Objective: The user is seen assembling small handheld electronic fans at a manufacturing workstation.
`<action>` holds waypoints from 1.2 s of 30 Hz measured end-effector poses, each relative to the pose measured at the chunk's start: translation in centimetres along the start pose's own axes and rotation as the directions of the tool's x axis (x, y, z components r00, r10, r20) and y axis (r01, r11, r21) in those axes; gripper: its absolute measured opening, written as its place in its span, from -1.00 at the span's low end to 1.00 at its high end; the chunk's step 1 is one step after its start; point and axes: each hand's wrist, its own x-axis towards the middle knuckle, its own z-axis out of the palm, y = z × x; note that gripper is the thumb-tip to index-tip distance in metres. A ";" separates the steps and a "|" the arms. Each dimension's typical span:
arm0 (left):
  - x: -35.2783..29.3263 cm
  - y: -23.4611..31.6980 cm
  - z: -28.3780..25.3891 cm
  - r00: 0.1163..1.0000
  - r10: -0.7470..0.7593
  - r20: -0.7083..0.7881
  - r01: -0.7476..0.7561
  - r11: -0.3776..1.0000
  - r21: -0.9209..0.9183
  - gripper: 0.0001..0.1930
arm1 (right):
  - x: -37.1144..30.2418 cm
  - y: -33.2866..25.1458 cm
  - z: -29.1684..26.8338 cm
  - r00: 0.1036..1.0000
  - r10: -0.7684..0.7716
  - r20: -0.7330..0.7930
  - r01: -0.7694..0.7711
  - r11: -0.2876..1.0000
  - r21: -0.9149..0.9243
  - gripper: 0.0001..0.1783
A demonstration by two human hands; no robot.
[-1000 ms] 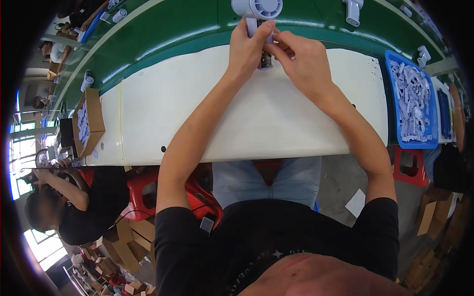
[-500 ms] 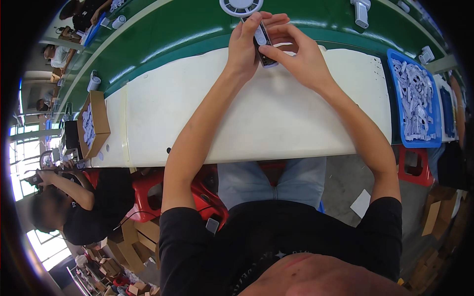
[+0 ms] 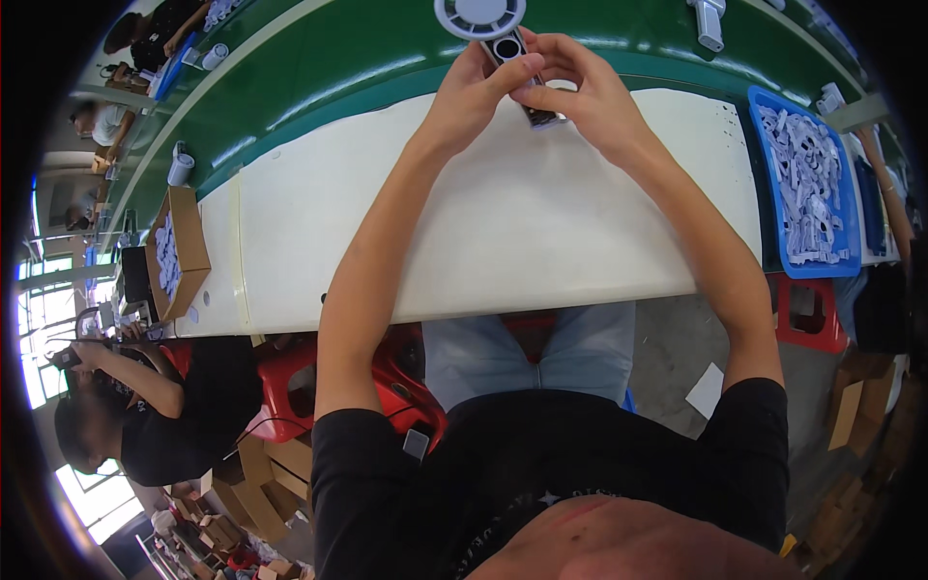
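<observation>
Above the far edge of the white worktop, both my hands hold a handheld fan with a round white slotted head. Its handle is open, showing dark parts inside, and points toward me. My left hand wraps the handle's left side, with the thumb lying across its front. On the other side, my right hand is closed at the handle's lower part, thumb and fingers pinching near it. The fingers behind the handle are partly hidden, as is whatever small piece they may touch.
A blue basket of white plastic parts stands at the right end. At left is a cardboard box of white pieces. Beyond runs a green surface carrying another white fan. A person sits at left; a red stool stands at right.
The fan has shifted slightly right and its front shows differently. My left thumb has come down across the handle, and my right hand has changed its grip near the lower end.
</observation>
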 end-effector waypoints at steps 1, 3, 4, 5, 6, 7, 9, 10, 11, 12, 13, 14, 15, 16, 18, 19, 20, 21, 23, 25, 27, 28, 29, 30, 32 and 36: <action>0.0 0.8 -0.3 0.994 -0.108 0.033 0.095 0.960 0.263 -0.46 | 0.1 -0.5 -0.6 0.999 -0.039 -0.002 0.038 0.985 -0.168 -0.52; -0.2 2.9 -1.4 0.945 -0.326 0.005 0.223 0.658 0.719 -0.35 | 0.2 -1.1 -1.3 0.994 -0.112 0.018 0.107 0.870 -0.480 -0.51; -0.5 4.1 -2.6 0.933 -0.360 0.017 0.210 0.582 0.786 -0.31 | 0.1 -0.9 -1.4 0.994 -0.109 0.018 0.104 0.871 -0.479 -0.51; -1.0 5.3 -4.2 0.918 -0.395 0.025 0.193 0.500 0.844 -0.27 | 0.0 -0.6 -1.4 0.990 -0.134 0.034 0.133 0.856 -0.499 -0.51; -1.6 6.2 -6.7 0.965 -0.263 0.021 0.166 0.666 0.728 -0.30 | 0.0 -0.3 -1.0 0.985 -0.163 0.056 0.168 0.840 -0.515 -0.51; -2.0 6.5 -8.7 0.992 -0.128 -0.009 0.109 0.802 0.588 -0.32 | -0.1 0.0 -0.5 0.978 -0.191 0.079 0.204 0.823 -0.530 -0.50; -2.3 7.3 -7.4 0.999 -0.030 0.024 0.004 0.701 0.713 -0.33 | -0.6 1.3 0.1 0.967 -0.218 0.129 0.252 0.779 -0.574 -0.51; -2.6 7.7 -6.7 0.995 0.065 0.074 -0.098 0.571 0.815 -0.35 | -0.8 2.0 0.4 0.952 -0.246 0.181 0.305 0.728 -0.614 -0.51; -3.0 8.1 -5.9 0.979 0.151 0.135 -0.187 0.415 0.890 -0.36 | -0.9 2.1 0.9 0.933 -0.270 0.239 0.361 0.672 -0.647 -0.52; -3.3 8.0 -4.7 0.981 0.149 0.128 -0.180 0.419 0.890 -0.36 | -1.0 2.2 1.2 0.933 -0.265 0.245 0.361 0.674 -0.645 -0.52; -3.6 7.6 -3.0 0.985 -0.046 0.164 -0.148 0.246 0.958 -0.37 | -1.1 2.1 1.7 0.930 -0.252 0.268 0.367 0.675 -0.640 -0.52; -3.8 6.8 -1.3 0.956 -0.245 0.161 -0.149 0.066 0.987 -0.38 | -1.3 2.3 2.1 0.928 -0.236 0.288 0.369 0.676 -0.637 -0.53; -4.0 6.1 -0.5 0.893 -0.434 0.120 -0.184 -0.110 0.977 -0.40 | -1.4 2.5 2.4 0.926 -0.219 0.308 0.372 0.678 -0.635 -0.54; -4.1 5.7 -0.5 0.894 -0.435 0.112 -0.176 -0.108 0.978 -0.40 | -1.4 2.6 2.5 0.924 -0.216 0.316 0.375 0.680 -0.631 -0.54; -4.0 4.9 -0.9 0.885 -0.462 0.064 -0.110 -0.074 0.991 -0.43 | -1.1 3.0 1.8 0.908 -0.207 0.364 0.392 0.725 -0.566 -0.52; -4.1 4.6 -1.3 0.879 -0.476 0.040 -0.077 -0.059 0.995 -0.45 | -1.0 3.2 1.8 0.899 -0.204 0.387 0.399 0.747 -0.532 -0.51; -4.6 4.1 -1.8 0.878 -0.477 0.032 -0.069 -0.061 0.996 -0.45 | -1.1 3.4 2.0 0.897 -0.205 0.393 0.402 0.750 -0.526 -0.51; -5.2 3.3 -2.5 0.930 -0.344 0.133 -0.155 -0.038 0.987 -0.47 | -1.1 3.5 2.1 0.897 -0.210 0.389 0.409 0.730 -0.548 -0.51; -6.2 2.5 -3.4 0.943 -0.055 0.327 -0.330 -0.035 0.944 -0.50 | -1.2 3.4 2.4 0.898 -0.222 0.381 0.421 0.688 -0.591 -0.52; -6.5 2.5 -4.1 0.938 0.015 0.347 -0.346 -0.039 0.938 -0.55 | -1.6 3.2 2.5 0.893 -0.247 0.376 0.441 0.645 -0.624 -0.53; -7.0 2.7 -4.5 0.909 0.151 0.389 -0.384 -0.059 0.921 -0.64 | -2.0 3.0 3.1 0.881 -0.304 0.362 0.473 0.550 -0.689 -0.56; -7.2 2.4 -4.3 0.909 0.150 0.388 -0.383 -0.061 0.922 -0.64 | -2.1 2.9 3.3 0.881 -0.306 0.362 0.474 0.551 -0.687 -0.56; -7.6 1.9 -3.6 0.913 0.178 0.366 -0.344 -0.144 0.928 -0.66 | -2.2 2.9 3.6 0.878 -0.315 0.361 0.478 0.522 -0.707 -0.57; -7.9 1.4 -2.9 0.914 0.208 0.347 -0.301 -0.224 0.927 -0.68 | -2.3 2.9 3.8 0.875 -0.325 0.359 0.480 0.491 -0.727 -0.58; -8.1 0.7 -1.8 0.912 0.241 0.332 -0.256 -0.298 0.920 -0.70 | -2.6 2.9 3.9 0.874 -0.331 0.355 0.478 0.458 -0.749 -0.59; -8.1 0.1 -0.8 0.939 0.225 0.259 -0.175 -0.334 0.926 -0.73 | -2.6 3.7 3.7 0.888 -0.306 0.343 0.453 0.457 -0.766 -0.61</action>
